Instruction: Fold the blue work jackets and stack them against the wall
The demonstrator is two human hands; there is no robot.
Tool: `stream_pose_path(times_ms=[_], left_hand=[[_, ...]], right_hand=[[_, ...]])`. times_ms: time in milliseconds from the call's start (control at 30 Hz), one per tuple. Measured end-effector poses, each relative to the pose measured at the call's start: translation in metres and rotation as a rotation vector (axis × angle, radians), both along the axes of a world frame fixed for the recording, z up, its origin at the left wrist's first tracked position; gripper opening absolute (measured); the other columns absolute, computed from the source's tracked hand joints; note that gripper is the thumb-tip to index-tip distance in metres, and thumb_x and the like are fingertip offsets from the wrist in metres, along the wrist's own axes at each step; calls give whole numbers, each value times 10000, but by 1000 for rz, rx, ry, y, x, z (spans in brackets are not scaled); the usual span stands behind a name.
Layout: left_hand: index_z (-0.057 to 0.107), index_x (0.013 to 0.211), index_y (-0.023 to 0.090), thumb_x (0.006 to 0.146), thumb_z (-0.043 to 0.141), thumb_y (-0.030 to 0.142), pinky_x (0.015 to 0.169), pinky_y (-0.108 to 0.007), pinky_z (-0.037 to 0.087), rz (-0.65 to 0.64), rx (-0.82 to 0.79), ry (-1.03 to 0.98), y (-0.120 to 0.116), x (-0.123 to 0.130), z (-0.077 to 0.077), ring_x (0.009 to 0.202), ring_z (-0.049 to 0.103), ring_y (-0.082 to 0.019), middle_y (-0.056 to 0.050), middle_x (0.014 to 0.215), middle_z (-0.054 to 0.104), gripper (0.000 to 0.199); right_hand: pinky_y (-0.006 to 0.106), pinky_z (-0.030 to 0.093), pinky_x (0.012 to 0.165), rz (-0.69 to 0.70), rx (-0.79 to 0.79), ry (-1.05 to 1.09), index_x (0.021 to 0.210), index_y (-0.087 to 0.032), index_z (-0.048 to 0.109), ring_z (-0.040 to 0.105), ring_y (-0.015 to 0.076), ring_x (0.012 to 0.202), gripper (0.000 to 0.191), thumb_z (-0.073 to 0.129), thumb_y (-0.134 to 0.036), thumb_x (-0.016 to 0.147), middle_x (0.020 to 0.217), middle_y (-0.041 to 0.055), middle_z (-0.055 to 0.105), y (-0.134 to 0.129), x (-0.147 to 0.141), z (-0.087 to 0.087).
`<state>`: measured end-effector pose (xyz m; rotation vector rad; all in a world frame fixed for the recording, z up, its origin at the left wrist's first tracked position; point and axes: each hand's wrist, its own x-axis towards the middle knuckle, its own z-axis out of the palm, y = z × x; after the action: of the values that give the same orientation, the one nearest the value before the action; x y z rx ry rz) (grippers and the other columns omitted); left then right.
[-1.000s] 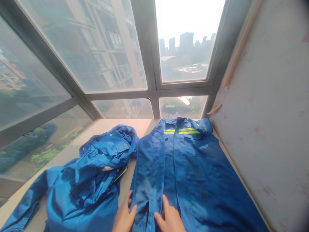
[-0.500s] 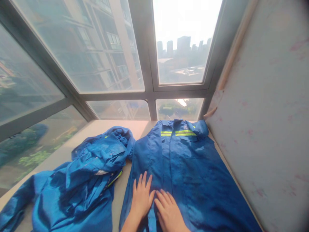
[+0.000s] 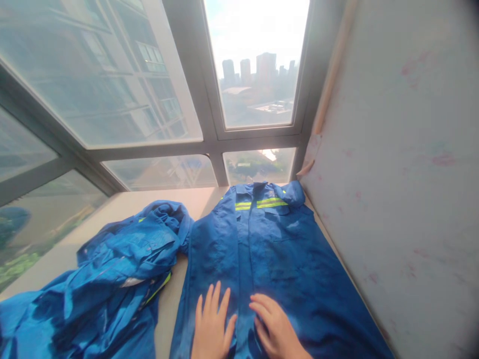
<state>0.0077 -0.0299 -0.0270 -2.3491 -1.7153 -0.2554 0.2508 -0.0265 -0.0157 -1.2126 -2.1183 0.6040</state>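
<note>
1. To the left of all the fingers, a crumpled blue garment (image 3: 123,254) lay heaped on a pale ledge (image 3: 170,279), its upper end touching or nearly touching the spread jacket (image 3: 295,294); a tug there could have dragged both, in this judgement.

2. The left fingers (image 3: 215,299), fanned flat and grasping nothing, lay on the jacket's left front, along what looked like a sleeve. A hard push could have rucked the cloth ahead of them or shifted the sleeve askew.

3. The right fingers (image 3: 261,310), loosely bent with no cloth seen in their grip, were just beside, over the jacket's middle; whether they pressed on it could not be told. Catching the front edge could have pulled it crooked.

4. Right of the fingers, the jacket spread close to the wall (image 3: 374,199), where a sideways push could have bunched its edge.

5. Left of the fingers, the heap showed no readable lettering.

6. Beyond the right fingers, a small pale chest mark (image 3: 271,192) sat above a yellow band (image 3: 272,202), too small to read; no brand could be made out.
</note>
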Motion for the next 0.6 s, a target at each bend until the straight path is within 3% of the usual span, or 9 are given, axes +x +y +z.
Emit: stream_pose_path(times_ms=[133,267,433,600], left_hand=[[399,1519,315,882,523,295,1159,-495,232,-107,77,25,-22,8,-11,1391,428,-306,-72,1551,444,650],[425,1506,312,879,516,274,1149,-494,256,-99,78,41,-25,6,-19,1382,441,-298,-66,1543,456,635],[482,1466,341,889,514,316,1105,-489,346,-61,-7,31,-24,-2,-25,1374,458,-291,-40,1541,459,578],[601,1375,287,900,510,365,1079,-507,377,-26,8,9,-12,5,-19,1315,511,-310,-77,1447,568,490]], right_hand=[[507,411,1121,-311,55,-142,1249,-243,671,463,270,1378,404,421,-184,938,1469,90,528,20,67,1],[558,313,1157,-541,32,-352,1349,-195,612,359,332,1440,451,454,-330,949,1563,116,398,23,110,-24],[538,264,1175,-584,28,-408,1417,-171,548,317,332,1462,516,431,-373,956,1584,127,359,11,111,-49],[523,278,1166,-601,44,-402,1423,-207,542,329,321,1455,502,438,-356,955,1590,98,355,8,102,-49]])
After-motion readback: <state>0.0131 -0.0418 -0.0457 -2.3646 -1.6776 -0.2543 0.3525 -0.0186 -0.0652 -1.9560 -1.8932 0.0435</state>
